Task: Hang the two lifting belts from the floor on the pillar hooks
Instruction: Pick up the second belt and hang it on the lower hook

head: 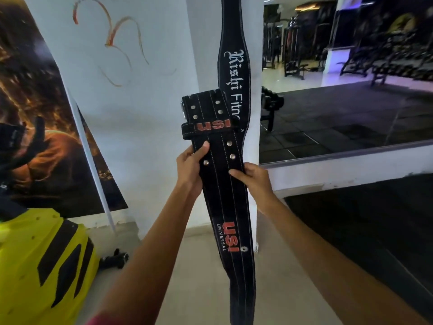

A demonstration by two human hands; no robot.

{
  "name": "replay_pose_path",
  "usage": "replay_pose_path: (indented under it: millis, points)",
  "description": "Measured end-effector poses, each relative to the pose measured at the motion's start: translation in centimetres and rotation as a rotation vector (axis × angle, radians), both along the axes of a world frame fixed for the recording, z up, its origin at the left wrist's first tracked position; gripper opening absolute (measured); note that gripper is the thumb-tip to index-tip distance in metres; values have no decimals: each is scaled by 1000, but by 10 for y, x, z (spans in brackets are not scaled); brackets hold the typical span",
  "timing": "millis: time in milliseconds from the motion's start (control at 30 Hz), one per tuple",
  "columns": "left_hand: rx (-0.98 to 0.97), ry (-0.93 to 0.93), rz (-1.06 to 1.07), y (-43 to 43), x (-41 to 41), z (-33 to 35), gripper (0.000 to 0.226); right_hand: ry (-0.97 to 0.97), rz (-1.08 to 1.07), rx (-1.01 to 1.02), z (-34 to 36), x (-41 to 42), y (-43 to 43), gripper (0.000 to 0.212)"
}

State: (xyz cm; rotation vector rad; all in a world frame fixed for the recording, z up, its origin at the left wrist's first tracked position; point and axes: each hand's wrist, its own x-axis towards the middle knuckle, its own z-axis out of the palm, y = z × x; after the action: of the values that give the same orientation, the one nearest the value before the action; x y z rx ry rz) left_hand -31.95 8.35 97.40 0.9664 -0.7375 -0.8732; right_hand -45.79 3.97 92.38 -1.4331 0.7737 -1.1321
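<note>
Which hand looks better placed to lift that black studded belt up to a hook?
Probably the left hand: it grips the black studded USI belt higher, nearer the buckle end. The right hand holds lower.

So the floor (206,266) here is pale beige tile, running from the base of the white pillar (254,195) down to 6 o'clock. Over at 3 to 4 o'clock it switches to dark rubber mat (351,231). A small black dumbbell (116,258) lies on the tile around 8 o'clock, right beside a big yellow and black machine cover (42,266) that sits on the floor at 8 o'clock too.
</note>
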Motion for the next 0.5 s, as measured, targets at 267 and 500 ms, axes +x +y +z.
replay_pose_path:
  millis: [267, 500]
  points:
    - [-34, -51, -7, 3, 3, 28, 14, 117, 122, 114, -25, -10, 38, 39]
    - [2, -232, -52, 15, 12, 9, 25, -239, 2, 213, 13, 24, 22, 29]
